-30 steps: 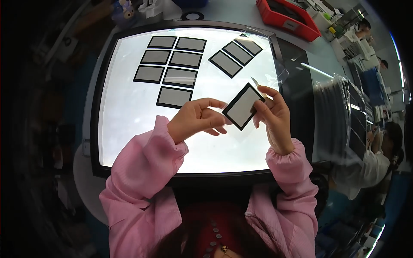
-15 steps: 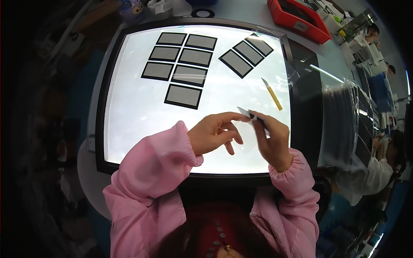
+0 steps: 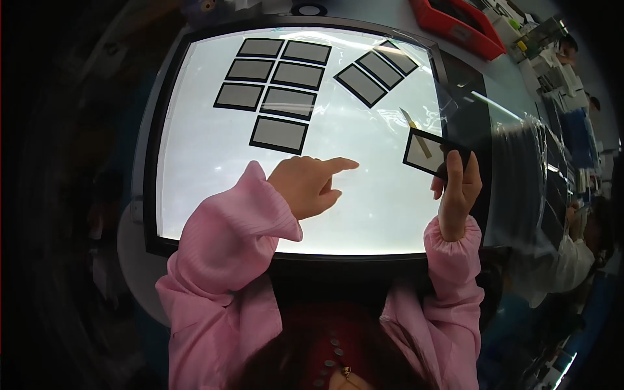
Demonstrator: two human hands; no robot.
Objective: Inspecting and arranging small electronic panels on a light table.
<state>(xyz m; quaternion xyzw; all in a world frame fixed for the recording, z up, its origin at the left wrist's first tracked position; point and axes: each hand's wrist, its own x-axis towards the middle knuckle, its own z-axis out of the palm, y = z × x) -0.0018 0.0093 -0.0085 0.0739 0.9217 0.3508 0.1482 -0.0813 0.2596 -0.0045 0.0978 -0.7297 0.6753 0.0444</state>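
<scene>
Panel [image 3: 436, 156], clear, rectangular, black-bordered, was turned face-on above the yellow-handled knife [image 3: 409, 121], pinched by fingers of the right hand [image 3: 459, 190]; left hand [image 3: 308, 186] was empty, index extended

Through a black-framed panel [image 3: 434, 155] held by the right hand [image 3: 459, 192], a yellow-handled knife [image 3: 410, 121] is seen; the left hand [image 3: 310, 184] is held pointing.

The light panel [image 3: 370, 214] glows bright white from below; streaky reflections cross its upper right; dim surroundings bend toward black corners.
</scene>
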